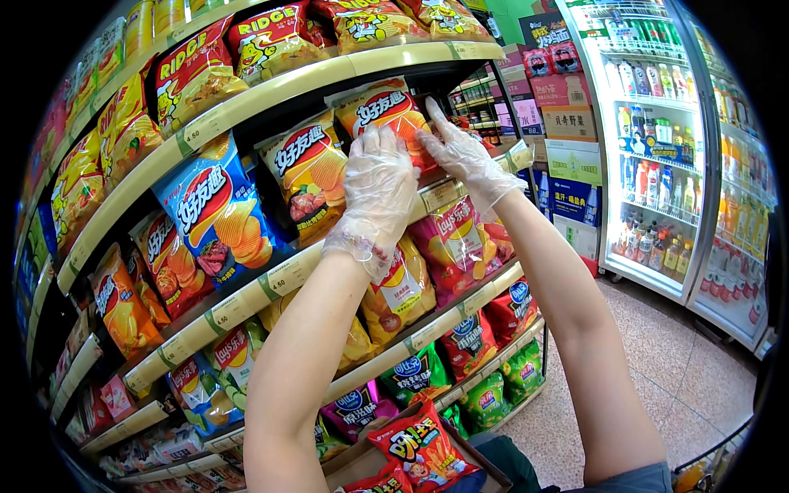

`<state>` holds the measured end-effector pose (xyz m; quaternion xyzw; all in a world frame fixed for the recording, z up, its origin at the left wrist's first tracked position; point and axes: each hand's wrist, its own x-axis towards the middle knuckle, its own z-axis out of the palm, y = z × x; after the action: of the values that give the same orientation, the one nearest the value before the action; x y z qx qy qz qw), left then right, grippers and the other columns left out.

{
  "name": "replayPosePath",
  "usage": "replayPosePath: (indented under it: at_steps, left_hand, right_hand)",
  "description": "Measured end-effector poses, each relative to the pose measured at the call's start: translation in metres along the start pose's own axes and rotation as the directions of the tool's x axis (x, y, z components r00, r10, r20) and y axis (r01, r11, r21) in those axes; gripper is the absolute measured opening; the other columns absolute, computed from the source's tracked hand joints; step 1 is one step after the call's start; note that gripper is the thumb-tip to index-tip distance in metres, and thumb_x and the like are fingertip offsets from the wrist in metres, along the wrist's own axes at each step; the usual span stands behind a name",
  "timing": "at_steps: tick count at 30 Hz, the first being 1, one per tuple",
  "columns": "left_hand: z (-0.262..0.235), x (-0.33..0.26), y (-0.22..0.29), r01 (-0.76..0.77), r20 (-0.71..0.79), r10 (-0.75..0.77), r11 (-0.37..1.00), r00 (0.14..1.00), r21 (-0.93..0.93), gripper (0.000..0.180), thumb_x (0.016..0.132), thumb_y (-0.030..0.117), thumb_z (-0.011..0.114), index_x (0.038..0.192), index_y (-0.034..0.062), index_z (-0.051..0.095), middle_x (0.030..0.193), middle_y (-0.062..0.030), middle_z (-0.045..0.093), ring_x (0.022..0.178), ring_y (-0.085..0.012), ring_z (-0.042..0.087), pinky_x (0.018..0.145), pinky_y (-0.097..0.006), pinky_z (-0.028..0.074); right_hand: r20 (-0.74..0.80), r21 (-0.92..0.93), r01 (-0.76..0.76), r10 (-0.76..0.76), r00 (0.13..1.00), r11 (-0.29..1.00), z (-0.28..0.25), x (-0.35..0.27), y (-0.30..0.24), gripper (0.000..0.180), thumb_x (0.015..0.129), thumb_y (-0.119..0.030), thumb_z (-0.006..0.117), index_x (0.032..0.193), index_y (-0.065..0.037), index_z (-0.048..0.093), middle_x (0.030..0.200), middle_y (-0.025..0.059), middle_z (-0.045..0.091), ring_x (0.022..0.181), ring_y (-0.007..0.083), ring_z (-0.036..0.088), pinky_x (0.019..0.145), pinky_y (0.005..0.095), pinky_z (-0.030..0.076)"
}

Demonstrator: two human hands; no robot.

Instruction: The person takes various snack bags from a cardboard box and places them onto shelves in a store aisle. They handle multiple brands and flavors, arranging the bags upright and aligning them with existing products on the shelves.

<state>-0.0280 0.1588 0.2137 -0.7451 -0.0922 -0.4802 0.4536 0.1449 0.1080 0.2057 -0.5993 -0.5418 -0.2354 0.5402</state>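
Both of my hands are up at the second shelf, each in a thin clear disposable glove. My left hand (pixel 380 185) lies flat with its fingers spread against the lower left part of an orange chip bag (pixel 388 111); I cannot tell whether the fingers curl round its edge. My right hand (pixel 462 156) presses the same bag from the right side, index finger pointing up along its edge, the other fingers loosely bent on the foil. That orange chip bag stands upright at the right end of its row, just under the cream shelf edge (pixel 271 90). Beside it on the left stands a second orange bag (pixel 311 174), then a blue chip bag (pixel 218 209). Below my wrists hang pink chip bags (pixel 454 238). Lower down, a red snack bag (pixel 421 448) lies in a cardboard box. Off to the right stands a glass-door drinks fridge (pixel 657 148).
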Motion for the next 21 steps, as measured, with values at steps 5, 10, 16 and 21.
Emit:
replayPosePath:
  at_steps: [5,10,16,21]
  left_hand:
    - [0.008,-0.004,0.009,0.009,0.061,0.003,0.982,0.998,-0.187,0.060,0.082,0.037,0.067,0.126,-0.0024,0.055,0.126,-0.0232,0.052,0.124,-0.0388,0.045,0.103,-0.047,0.037]
    - [-0.030,-0.041,0.006,-0.011,0.048,0.028,0.945,0.998,-0.326,0.059,0.082,0.031,0.067,0.129,-0.0013,0.052,0.130,-0.0237,0.050,0.126,-0.0405,0.043,0.107,-0.047,0.035]
    - [-0.152,-0.162,0.031,0.083,0.151,0.026,0.736,0.988,-0.672,0.049,0.075,0.026,0.073,0.115,0.0001,0.061,0.118,-0.0182,0.058,0.116,-0.0347,0.054,0.100,-0.045,0.042]
    - [-0.242,-0.323,0.013,0.644,0.692,-0.269,0.674,0.670,-0.361,0.046,0.083,0.016,0.069,0.126,0.0033,0.058,0.125,-0.0174,0.060,0.120,-0.0340,0.055,0.102,-0.043,0.042]
  right_hand:
    - [0.130,-0.125,0.036,-0.020,0.991,0.992,0.000,0.006,0.001,0.058,0.098,-0.036,0.043,0.151,-0.024,0.023,0.113,0.0281,0.062,0.103,0.0434,0.060,0.088,0.0474,0.048]
    - [-0.352,-0.073,0.195,-0.208,0.913,0.978,0.032,-0.016,-0.012,0.055,0.096,-0.028,0.052,0.145,-0.011,0.035,0.099,0.0248,0.065,0.088,0.0399,0.065,0.075,0.0444,0.053]
    - [-0.088,0.475,-0.016,0.065,0.994,0.880,-0.018,-0.189,-0.064,0.047,0.100,-0.022,0.048,0.143,-0.004,0.042,0.128,0.0137,0.058,0.116,0.0217,0.058,0.104,0.0346,0.042]
    - [0.247,0.434,-0.526,0.465,0.850,0.732,-0.050,-0.314,-0.038,0.047,0.097,-0.027,0.054,0.136,-0.001,0.050,0.115,0.0147,0.065,0.101,0.0190,0.064,0.094,0.0315,0.048]
